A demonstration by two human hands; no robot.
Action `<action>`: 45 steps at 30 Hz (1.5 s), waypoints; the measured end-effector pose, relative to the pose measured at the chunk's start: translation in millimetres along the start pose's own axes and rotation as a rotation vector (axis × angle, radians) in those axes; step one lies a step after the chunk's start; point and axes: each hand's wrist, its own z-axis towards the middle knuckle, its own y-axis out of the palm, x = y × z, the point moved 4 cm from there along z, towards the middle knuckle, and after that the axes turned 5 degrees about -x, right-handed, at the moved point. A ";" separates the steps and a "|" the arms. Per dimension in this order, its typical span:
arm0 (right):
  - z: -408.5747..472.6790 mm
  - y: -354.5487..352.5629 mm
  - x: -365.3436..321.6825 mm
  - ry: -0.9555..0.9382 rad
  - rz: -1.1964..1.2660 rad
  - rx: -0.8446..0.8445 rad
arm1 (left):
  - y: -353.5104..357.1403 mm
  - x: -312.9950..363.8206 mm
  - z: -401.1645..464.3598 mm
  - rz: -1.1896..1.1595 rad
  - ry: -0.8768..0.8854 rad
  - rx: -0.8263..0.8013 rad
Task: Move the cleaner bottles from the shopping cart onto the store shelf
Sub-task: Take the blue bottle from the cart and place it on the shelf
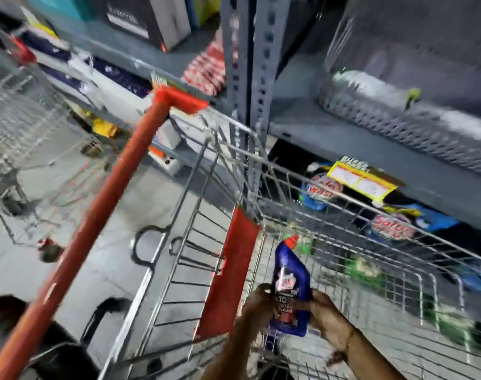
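A blue cleaner bottle with a red cap is held upright over the wire shopping cart, near its rear end. My left hand grips its left side and my right hand grips its right side. Green bottles lie blurred inside the cart's basket, further right. The grey metal store shelf stands just beyond the cart, with blue packets on its lower level.
The cart's orange handle bar runs diagonally across the left. A second wire cart stands at far left. A grey shelf upright rises in the middle. A perforated basket sits on the right shelf. A yellow price tag hangs from the shelf edge.
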 end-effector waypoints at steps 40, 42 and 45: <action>-581.1 137.6 -448.7 -1.645 0.065 0.167 | -94.2 542.5 -516.1 -0.025 1.445 -0.188; -570.0 129.2 -457.1 -1.635 0.089 0.167 | -90.7 552.3 -503.6 -0.024 1.437 -0.177; -554.1 113.9 -472.4 -1.613 0.084 0.181 | -84.2 567.0 -482.6 -0.036 1.420 -0.173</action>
